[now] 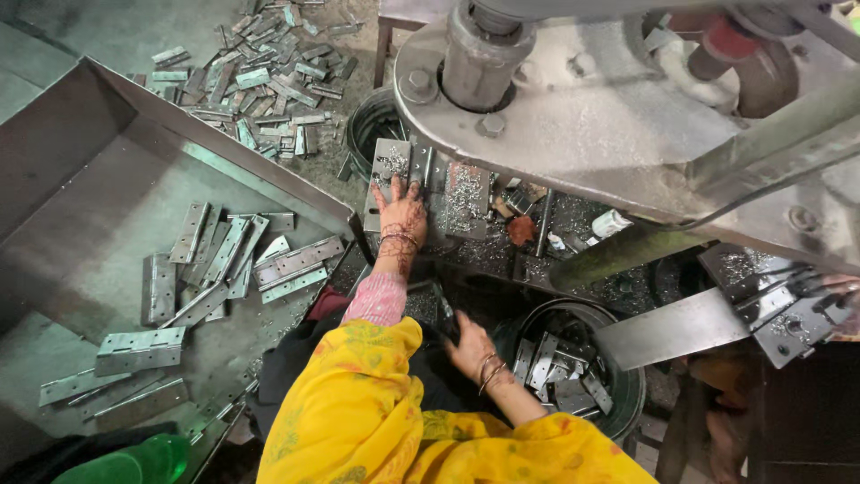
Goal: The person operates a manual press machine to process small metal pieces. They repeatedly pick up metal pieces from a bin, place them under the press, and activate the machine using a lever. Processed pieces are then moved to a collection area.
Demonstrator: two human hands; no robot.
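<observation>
My left hand (400, 211) lies flat with its fingers spread on a grey metal hinge plate (391, 166) on the bed of a press machine (573, 116). A second plate (466, 199), strewn with metal chips, lies just to its right under the machine's ram (484, 54). My right hand (470, 345) is lower, beside a round black bucket (627, 394) holding several hinges (560, 367). Its fingers curl toward a dark edge; whether it holds anything is hidden.
A large sloped metal tray (98, 179) on the left holds several loose hinges (224, 255). More hinges are heaped on the floor (260, 76) at the top. A green bottle (134, 463) lies at the bottom left. A metal lever (681, 324) sticks out on the right.
</observation>
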